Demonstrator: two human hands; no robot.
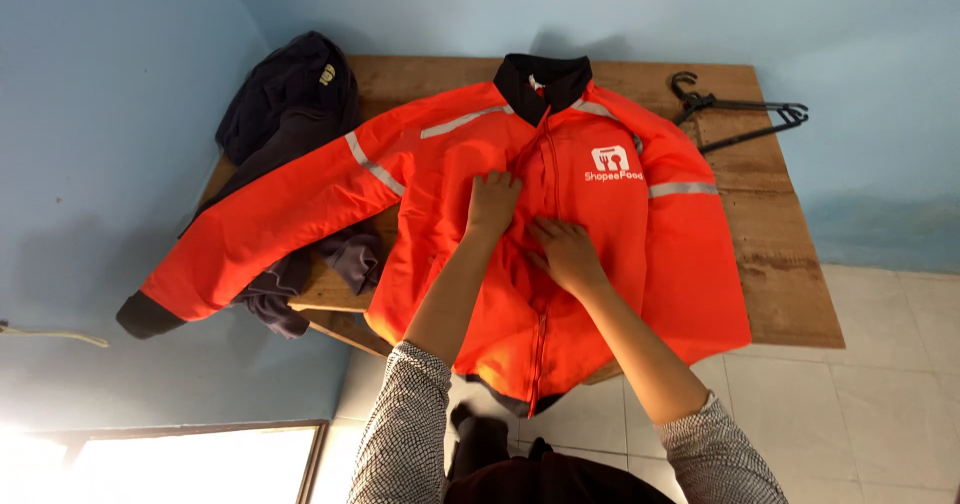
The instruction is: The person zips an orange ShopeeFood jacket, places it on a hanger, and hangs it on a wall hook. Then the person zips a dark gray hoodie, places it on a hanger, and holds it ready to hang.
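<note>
Flat on the wooden worktop (790, 294) lies the bright orange zip-front jacket with grey reflective strips (600, 264), zip running straight away from the person. Both hands press beside it, fingers together: left hand (492, 204) farther up, right hand (566, 254) nearer.

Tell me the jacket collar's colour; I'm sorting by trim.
Black collar on the orange jacket, in the head view.

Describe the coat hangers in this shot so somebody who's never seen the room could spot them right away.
Start at the wooden table against the blue wall, where both hands press on an orange jacket. Look past the jacket to the table's far right corner: the black hangers lie there, hooks toward the jacket. They are the only thin, rigid items; all else on the table is cloth, including the dark clothes at the far left.
</note>
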